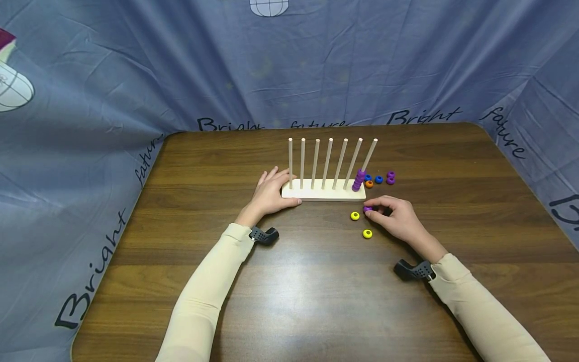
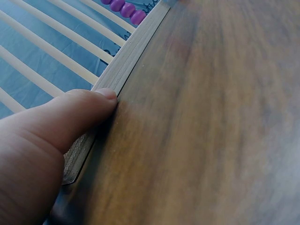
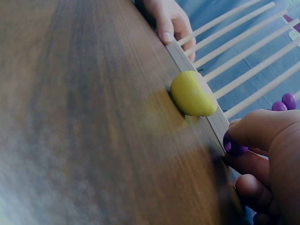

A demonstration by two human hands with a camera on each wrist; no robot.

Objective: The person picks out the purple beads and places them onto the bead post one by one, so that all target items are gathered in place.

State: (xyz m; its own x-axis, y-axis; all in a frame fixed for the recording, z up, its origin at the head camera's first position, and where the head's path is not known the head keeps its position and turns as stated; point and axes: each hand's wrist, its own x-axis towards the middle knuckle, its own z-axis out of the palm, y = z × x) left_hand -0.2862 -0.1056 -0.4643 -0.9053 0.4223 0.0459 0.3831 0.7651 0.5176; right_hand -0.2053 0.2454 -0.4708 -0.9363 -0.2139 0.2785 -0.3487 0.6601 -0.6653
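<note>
A pale wooden peg rack [image 1: 323, 192] with a row of several upright rods stands on the table. Purple beads [image 1: 359, 181] are stacked on its rightmost rod. My left hand [image 1: 270, 193] grips the rack's left end, thumb [image 2: 89, 105] along the front edge and fingers behind. Just off the right front corner, my right hand [image 1: 395, 216] pinches a purple bead [image 3: 234, 144] between thumb and fingers. Two yellow beads lie near that hand, one closer to the rack [image 1: 355, 216] and another nearer the front [image 1: 367, 234].
Right of the rack lie an orange bead [image 1: 369, 184], a blue bead [image 1: 379, 179] with another beside the purple stack, and two purple beads [image 1: 391, 178]. The brown wooden table [image 1: 289, 301] backs onto a blue printed curtain [image 1: 289, 65].
</note>
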